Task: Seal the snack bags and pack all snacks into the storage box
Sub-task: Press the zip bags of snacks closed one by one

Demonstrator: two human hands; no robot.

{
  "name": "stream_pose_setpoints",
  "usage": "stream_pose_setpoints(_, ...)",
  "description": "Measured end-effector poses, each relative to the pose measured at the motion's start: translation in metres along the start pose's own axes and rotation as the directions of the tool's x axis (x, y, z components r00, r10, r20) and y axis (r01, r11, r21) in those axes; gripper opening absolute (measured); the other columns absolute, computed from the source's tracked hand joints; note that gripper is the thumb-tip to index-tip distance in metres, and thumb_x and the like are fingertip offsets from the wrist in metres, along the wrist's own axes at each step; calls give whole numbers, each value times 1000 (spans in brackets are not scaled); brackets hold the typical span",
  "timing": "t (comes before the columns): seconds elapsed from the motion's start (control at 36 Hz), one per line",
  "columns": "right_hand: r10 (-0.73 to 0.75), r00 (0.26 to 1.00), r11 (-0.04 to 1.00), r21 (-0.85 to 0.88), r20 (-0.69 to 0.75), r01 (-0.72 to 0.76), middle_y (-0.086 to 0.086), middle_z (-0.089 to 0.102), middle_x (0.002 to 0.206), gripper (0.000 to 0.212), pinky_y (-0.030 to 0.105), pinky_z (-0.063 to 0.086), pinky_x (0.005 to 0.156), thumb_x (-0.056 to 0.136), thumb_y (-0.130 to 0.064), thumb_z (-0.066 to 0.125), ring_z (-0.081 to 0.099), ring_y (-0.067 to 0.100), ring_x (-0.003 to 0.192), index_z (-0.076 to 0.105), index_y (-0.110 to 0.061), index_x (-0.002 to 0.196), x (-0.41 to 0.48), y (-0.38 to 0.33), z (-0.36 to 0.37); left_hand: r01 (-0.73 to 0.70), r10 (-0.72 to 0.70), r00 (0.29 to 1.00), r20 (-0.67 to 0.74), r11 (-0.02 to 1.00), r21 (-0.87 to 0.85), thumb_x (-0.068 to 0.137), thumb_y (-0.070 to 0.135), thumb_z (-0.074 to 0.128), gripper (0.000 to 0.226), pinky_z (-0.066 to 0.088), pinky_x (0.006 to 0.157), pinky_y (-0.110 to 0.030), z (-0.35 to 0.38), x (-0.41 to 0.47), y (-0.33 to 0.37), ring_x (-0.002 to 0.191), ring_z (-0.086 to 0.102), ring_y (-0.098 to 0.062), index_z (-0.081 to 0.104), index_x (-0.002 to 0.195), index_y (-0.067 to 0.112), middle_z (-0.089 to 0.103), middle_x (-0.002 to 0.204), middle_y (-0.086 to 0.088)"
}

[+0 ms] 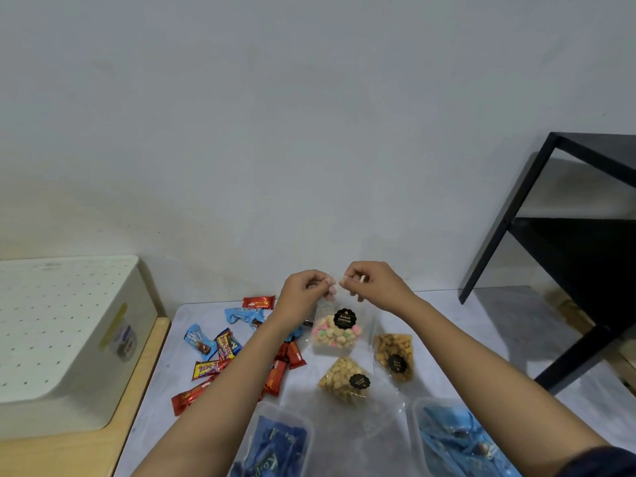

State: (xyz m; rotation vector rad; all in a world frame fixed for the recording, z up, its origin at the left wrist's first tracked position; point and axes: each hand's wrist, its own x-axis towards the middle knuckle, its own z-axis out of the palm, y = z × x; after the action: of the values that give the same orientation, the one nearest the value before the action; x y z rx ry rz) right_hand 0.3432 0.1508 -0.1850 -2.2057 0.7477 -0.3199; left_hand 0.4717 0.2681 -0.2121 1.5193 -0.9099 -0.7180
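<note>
The left hand (303, 287) and the right hand (370, 282) each pinch the top edge of the clear biscuit bag (335, 333), which hangs upright over the grey table (447, 339), long axis vertical, mouth up, biscuits settled at the bottom.

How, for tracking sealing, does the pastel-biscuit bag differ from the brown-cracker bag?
The clear plastic bag of pastel biscuits is upright, its top pinched by the left hand and right hand; the clear plastic bag of brown crackers lies flat, untouched. Biscuits look rounded, crackers blockier. Both carry black labels.
</note>
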Motion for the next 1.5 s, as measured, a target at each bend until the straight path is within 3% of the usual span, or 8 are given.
stream_pose_setpoints(0.14, 29, 994, 986, 157, 107, -46, -5, 64, 77, 5, 18, 48, 59, 87, -14, 65, 61, 8, 70, 66, -15, 81, -7, 10, -18, -11, 7, 997, -74, 999, -46, 89, 2, 54, 18, 53, 73, -24, -12, 4, -3, 62, 64, -10, 65, 80, 12, 67, 73, -4)
stream_pose_setpoints(0.44, 59, 998, 974, 220, -31, -51, 2, 59, 62, 16, 7, 40, 49, 82, 3, 66, 56, -3, 48, 66, -11, 73, -13, 15, -14, -29, 32, 998, 48, 998, -61, 89, 7, 57, 8, 50, 69, -15, -12, -3, -4, 68, 63, -11, 63, 86, 9, 66, 76, -4)
stream_pose_setpoints(0.67, 31, 999, 969, 245, 43, -41, 0, 68, 75, 5, 9, 47, 66, 82, -8, 69, 60, 4, 68, 71, -9, 87, -20, 17, -11, -76, 76, 997, -13, 995, 58, 90, 7, 56, 17, 43, 63, -8, -9, -8, -3, 63, 56, 4, 60, 77, 17, 60, 72, 0)
stream_pose_setpoints(0.83, -46, 998, 987, 156, 44, 39, -2, 64, 72, 10, 12, 45, 64, 83, -10, 65, 55, 7, 67, 67, -15, 75, -20, 2, 4, -108, 117, 992, -42, 978, 178, 88, 9, 56, 23, 47, 76, -27, -3, -11, -4, 75, 57, -14, 57, 71, 24, 56, 68, 8)
stream_pose_setpoints(1.03, -18, 1000, 999, 32, 1, 18, -6, 57, 66, 17, 25, 43, 65, 84, -13, 64, 51, 10, 65, 64, -22, 69, -13, 7, 9, -2, -1, 995, 99, 1000, 28, 88, 11, 60, 9, 46, 67, -10, -12, -15, -3, 76, 59, -15, 62, 80, 14, 64, 78, -7)
stream_pose_setpoints(1.14, 7, 1000, 997, 82, -26, -5, -2, 60, 69, 8, 25, 45, 67, 84, -14, 67, 53, 13, 67, 69, -16, 76, -15, 9, 13, 23, -27, 992, 123, 999, 33, 88, 16, 61, 5, 47, 73, -12, -15, -14, -8, 78, 59, -12, 63, 84, 13, 62, 83, -8)
stream_pose_setpoints(1.31, -26, 997, 989, 147, 67, 16, -5, 62, 75, 5, 6, 42, 62, 83, -11, 67, 52, 5, 69, 70, -16, 83, -19, 7, 11, -26, 23, 999, 34, 994, 107, 88, 12, 61, 12, 47, 68, -11, -15, -10, -13, 70, 58, -7, 61, 77, 15, 60, 72, 1)
stream_pose_setpoints(1.5, 54, 992, 982, 174, 110, -73, -1, 66, 75, 21, 21, 52, 77, 84, 1, 61, 62, 13, 77, 68, -19, 80, -23, 23, 10, -10, 11, 1000, -10, 997, 82, 84, 7, 65, 12, 51, 76, -25, -23, -15, -30, 70, 61, -10, 66, 75, 15, 65, 67, 2)
